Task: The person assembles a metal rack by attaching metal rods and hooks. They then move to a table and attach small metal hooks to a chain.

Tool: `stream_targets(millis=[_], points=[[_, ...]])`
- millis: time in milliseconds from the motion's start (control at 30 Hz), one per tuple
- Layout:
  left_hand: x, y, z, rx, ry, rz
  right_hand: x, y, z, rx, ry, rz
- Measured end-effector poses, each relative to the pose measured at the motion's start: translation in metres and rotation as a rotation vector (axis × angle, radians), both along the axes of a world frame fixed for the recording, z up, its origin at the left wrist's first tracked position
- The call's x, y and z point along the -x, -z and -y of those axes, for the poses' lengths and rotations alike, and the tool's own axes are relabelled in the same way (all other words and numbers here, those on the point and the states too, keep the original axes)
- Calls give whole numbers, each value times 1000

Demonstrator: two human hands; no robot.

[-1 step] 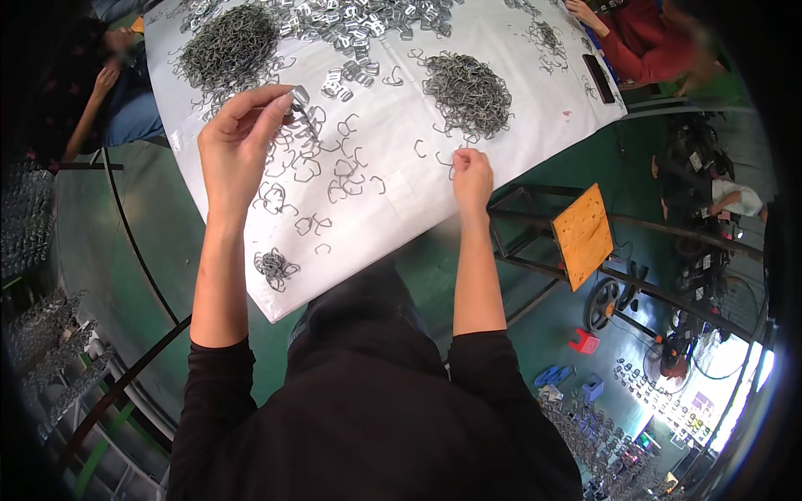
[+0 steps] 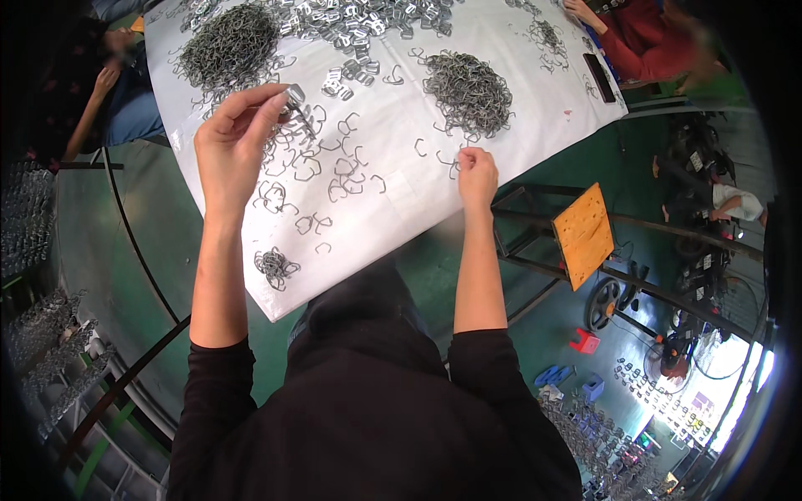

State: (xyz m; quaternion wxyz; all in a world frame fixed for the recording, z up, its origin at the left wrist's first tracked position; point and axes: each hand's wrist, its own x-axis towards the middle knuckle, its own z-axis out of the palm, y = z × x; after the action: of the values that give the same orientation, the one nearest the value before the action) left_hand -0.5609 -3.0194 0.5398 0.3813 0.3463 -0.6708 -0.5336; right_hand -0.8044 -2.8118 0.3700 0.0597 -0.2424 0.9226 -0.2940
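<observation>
My left hand [image 2: 230,154] is raised over the left part of the table, thumb and fingers closed on a small shiny metal buckle [image 2: 294,93]. A thin dark piece slants down from the buckle toward the loose hooks; whether it is attached is unclear. My right hand [image 2: 478,177] is over the table's front edge with its fingertips pinched together. Whatever they hold is hidden. Just left of those fingertips lies a bent wire hook [image 2: 447,161], and beyond them rises a heap of wire hooks [image 2: 468,96].
Scattered hooks [image 2: 347,179] and a small wire clump [image 2: 276,269] lie on the white-covered table [image 2: 393,221]. Farther back are a larger hook heap [image 2: 230,46] and many buckles [image 2: 359,25]. A wooden-topped stool [image 2: 582,236] stands right. Other people sit at both sides.
My right hand has shifted slightly to the right, and my left hand slightly to the left with the buckle still in it. The heaps on the table look the same.
</observation>
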Motion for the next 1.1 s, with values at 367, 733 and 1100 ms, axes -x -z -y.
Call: stream_targets(millis=[367, 733, 1100], points=[[-15, 2, 10, 77, -45, 27, 10, 17, 14, -10, -88, -27], [-2, 2, -7, -4, 60, -25, -60, 12, 78, 59, -251, 278], [25, -2, -30, 101, 101, 63, -98, -158, 72, 1041, -310, 793]])
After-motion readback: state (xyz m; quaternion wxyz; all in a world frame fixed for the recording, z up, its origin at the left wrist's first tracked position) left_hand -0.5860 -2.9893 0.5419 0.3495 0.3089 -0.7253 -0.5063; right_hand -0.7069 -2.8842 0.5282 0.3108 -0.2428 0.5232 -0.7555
